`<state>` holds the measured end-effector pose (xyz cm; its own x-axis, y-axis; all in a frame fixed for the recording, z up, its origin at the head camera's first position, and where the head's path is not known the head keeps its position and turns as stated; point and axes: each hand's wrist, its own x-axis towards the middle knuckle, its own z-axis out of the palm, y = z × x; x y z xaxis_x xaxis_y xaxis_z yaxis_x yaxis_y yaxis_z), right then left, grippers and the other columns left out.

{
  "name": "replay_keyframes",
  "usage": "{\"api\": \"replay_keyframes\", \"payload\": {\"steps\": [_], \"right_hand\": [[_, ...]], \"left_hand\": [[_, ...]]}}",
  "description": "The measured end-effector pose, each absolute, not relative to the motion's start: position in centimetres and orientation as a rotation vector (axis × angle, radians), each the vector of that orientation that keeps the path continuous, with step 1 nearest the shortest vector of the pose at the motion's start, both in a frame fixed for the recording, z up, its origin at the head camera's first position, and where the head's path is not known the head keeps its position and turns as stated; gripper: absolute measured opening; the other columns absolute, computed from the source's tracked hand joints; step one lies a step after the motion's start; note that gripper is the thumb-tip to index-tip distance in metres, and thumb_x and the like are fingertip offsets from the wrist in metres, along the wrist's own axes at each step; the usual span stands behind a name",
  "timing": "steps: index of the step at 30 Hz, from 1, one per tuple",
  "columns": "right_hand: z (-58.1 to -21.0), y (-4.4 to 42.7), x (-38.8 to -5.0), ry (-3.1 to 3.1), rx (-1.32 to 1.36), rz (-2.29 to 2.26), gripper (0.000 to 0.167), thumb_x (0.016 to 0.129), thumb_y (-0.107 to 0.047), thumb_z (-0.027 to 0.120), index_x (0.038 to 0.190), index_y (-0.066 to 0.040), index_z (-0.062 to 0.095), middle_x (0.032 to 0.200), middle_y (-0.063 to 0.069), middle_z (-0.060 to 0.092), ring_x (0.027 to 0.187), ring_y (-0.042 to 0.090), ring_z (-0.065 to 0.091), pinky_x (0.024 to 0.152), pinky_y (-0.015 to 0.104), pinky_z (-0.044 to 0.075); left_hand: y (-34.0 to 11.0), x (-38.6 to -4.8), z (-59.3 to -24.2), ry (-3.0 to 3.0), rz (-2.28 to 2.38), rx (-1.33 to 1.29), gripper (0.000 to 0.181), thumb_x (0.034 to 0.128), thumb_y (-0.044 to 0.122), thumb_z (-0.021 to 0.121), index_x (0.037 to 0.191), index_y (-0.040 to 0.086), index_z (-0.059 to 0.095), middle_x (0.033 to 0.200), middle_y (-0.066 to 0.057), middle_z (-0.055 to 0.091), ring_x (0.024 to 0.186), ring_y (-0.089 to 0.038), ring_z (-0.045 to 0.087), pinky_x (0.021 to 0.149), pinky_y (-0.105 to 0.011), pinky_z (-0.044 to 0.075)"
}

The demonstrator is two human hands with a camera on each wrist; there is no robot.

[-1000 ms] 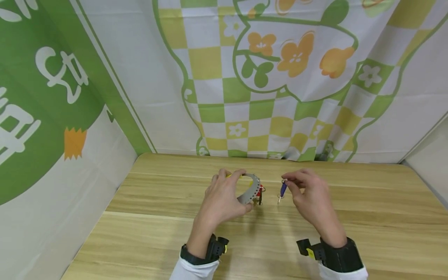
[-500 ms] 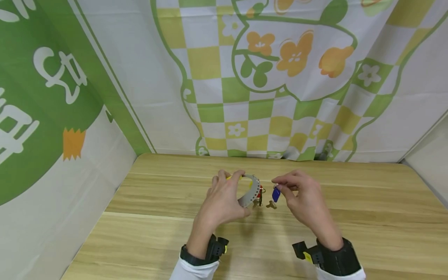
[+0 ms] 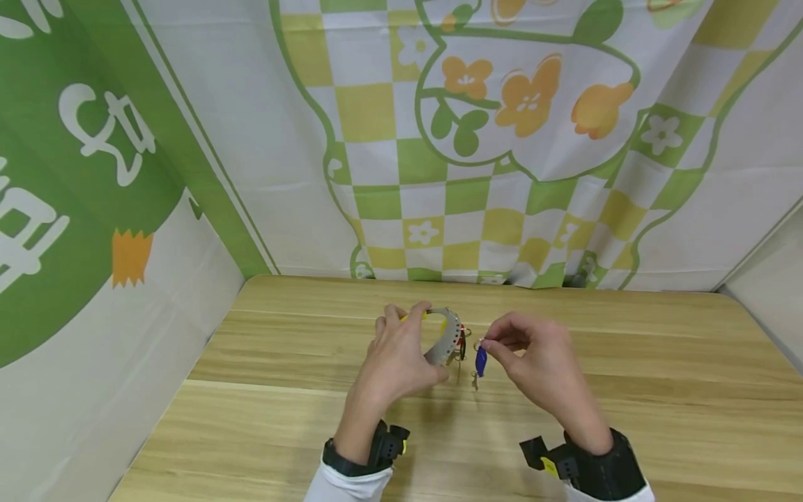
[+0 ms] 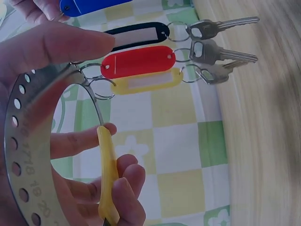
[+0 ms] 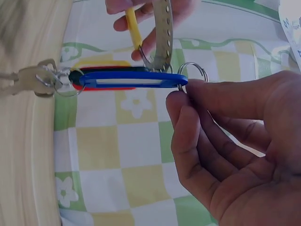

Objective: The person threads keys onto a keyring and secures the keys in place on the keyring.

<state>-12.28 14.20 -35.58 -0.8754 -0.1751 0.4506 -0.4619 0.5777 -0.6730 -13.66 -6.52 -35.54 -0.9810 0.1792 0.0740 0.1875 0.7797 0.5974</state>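
Note:
My left hand holds up a round metal key ring plate with numbered holes along its rim and a yellow grip. From it hang a black key tag, a red key tag and a yellow key tag, each with a key. Close on the right, my right hand pinches the small split ring of a blue key tag, between thumb and fingertips. A key hangs below the blue tag. In the head view a small gap separates this tag from the others.
Beneath both hands lies a wood-grain table. A green, yellow and white checked curtain hangs along its far edge, and a green and white printed cloth stands on the left. Each wrist wears a black strap with a camera.
My right hand has brought the blue key tag leftward and slightly down, closer to the key ring plate, and the tag has swung round. My left hand has shifted only slightly.

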Motion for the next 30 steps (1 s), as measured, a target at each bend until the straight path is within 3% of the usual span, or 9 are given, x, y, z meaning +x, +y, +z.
{"api": "replay_keyframes", "payload": {"steps": [30], "right_hand": [[-36.08, 13.37, -12.29, -2.43, 0.531, 1.234, 0.022, 0.078, 0.006, 0.083, 0.079, -0.013, 0.072, 0.078, -0.004, 0.071, 0.063, 0.005, 0.067, 0.06, 0.025, 0.055]], "left_hand": [[-6.46, -13.74, -35.49, -2.976, -0.974, -0.258, 0.096, 0.0633, 0.027, 0.092, 0.149, 0.013, 0.049, 0.129, -0.023, 0.046, 0.109, -0.038, 0.048, 0.076, -0.047, 0.047]]}}
